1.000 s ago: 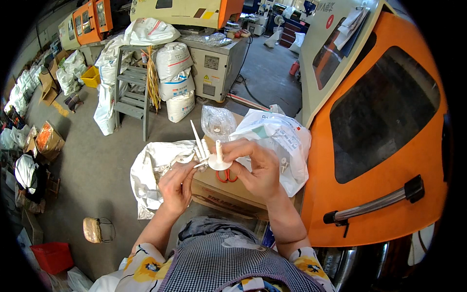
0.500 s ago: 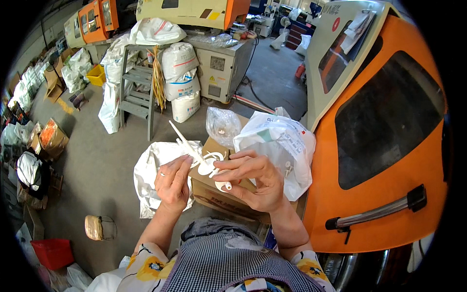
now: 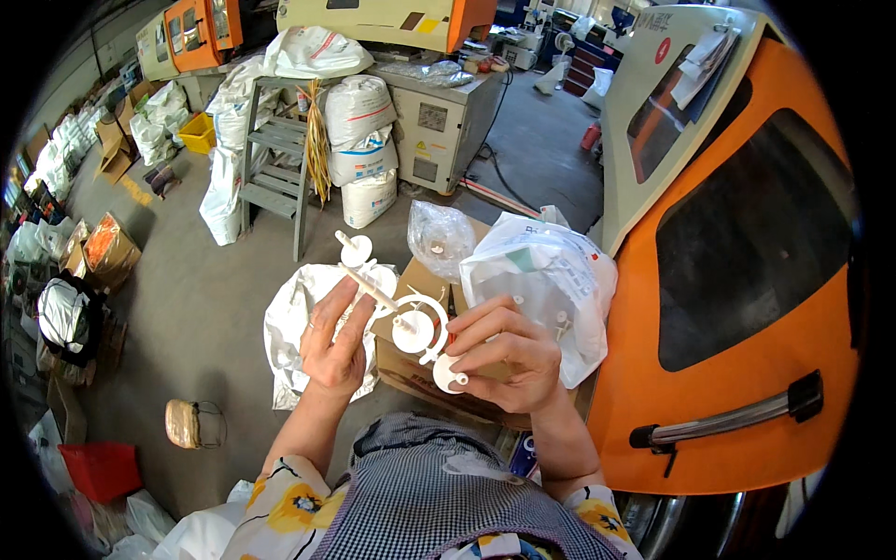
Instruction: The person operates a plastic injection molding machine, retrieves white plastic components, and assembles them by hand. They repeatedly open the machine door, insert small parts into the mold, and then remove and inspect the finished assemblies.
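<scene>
A white moulded plastic piece (image 3: 411, 332) spans the space between my hands, above a cardboard box. It shows several round discs with short stems, a curved runner and a straight rod. My left hand (image 3: 332, 353) is closed on its left side, near the rod, with the fingertips partly behind it. At the other end, my right hand (image 3: 511, 362) pinches the piece by the small disc (image 3: 449, 373) with a stub on it.
The open cardboard box (image 3: 415, 378) stands below my hands, with a clear plastic bag (image 3: 441, 241) behind it. A white bag (image 3: 551, 280) with small white parts lies right of it. An orange machine door (image 3: 728, 401) bounds the right side. A white sack (image 3: 289, 327) lies left.
The white piece has turned, so its discs now face up toward me and the curved runner shows more fully. My hands are slightly further apart. The view has shifted a little.
</scene>
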Demonstrator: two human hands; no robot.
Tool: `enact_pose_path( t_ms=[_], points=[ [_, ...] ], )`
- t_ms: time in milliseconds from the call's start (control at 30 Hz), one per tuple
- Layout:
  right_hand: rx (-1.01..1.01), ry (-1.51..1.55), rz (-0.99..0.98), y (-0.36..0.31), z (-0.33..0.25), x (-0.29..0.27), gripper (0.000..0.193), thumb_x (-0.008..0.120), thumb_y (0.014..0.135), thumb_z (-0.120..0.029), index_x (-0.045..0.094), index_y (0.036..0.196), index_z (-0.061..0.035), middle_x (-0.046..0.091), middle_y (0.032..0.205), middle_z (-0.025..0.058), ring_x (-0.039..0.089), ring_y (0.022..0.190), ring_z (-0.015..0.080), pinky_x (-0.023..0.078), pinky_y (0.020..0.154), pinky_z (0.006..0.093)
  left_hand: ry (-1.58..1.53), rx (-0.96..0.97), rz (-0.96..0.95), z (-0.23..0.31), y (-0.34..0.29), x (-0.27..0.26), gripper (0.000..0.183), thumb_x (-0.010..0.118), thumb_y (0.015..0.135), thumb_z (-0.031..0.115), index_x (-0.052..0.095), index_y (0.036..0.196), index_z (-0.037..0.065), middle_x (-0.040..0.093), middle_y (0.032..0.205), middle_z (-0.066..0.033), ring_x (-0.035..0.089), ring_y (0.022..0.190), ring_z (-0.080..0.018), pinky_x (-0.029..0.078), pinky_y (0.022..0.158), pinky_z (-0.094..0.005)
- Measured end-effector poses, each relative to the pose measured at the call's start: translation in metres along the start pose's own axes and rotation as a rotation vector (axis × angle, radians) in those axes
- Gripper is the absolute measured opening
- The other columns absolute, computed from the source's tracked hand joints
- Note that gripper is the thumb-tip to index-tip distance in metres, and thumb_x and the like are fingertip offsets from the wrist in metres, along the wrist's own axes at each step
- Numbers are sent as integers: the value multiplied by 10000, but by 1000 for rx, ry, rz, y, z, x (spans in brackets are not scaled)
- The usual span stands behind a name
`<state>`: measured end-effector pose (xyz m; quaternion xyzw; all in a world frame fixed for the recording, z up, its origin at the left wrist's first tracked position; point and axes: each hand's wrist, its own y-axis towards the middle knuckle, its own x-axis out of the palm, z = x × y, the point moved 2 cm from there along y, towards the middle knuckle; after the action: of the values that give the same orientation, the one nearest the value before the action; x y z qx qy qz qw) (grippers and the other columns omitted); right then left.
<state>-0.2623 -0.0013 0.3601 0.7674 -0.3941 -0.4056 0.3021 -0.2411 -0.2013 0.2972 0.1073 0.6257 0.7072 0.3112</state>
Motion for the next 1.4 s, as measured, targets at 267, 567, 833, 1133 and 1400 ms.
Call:
enact_pose_path(
  t_ms=[267,567,833,1133,1400],
  points=[
    [243,47,47,3,0,-6,307,803,623,-133,643,873,-52,607,901,56,573,785,204,446,690,275,137,159,-105,16,18,-14,336,632,614,-55,675,941,7,604,1027,-168,625,926,-319,539,681,-327],
    [277,-84,46,2,1,1,188,745,672,-31,648,831,-1,649,792,86,541,701,150,423,624,260,99,177,-116,27,22,-18,338,632,615,-37,679,946,13,608,999,-153,627,888,-313,541,673,-327],
    [438,307,163,-13,14,2,131,643,804,-25,598,923,4,618,836,62,581,754,112,458,683,240,60,182,-118,31,22,-18,315,639,627,9,689,937,41,619,939,-122,624,866,-289,537,668,-311],
    [302,166,30,-8,6,-3,104,634,805,-23,619,905,0,610,854,67,573,762,139,449,682,251,47,182,-107,32,23,-19,311,649,627,-14,694,927,54,621,941,-124,626,871,-286,541,663,-309],
    [279,70,51,14,13,-14,261,727,692,-43,667,944,-14,619,861,69,569,794,153,446,682,260,-37,296,-133,40,25,-17,336,688,586,-32,698,908,67,611,980,-112,621,891,-261,552,666,-271]
  ],
)
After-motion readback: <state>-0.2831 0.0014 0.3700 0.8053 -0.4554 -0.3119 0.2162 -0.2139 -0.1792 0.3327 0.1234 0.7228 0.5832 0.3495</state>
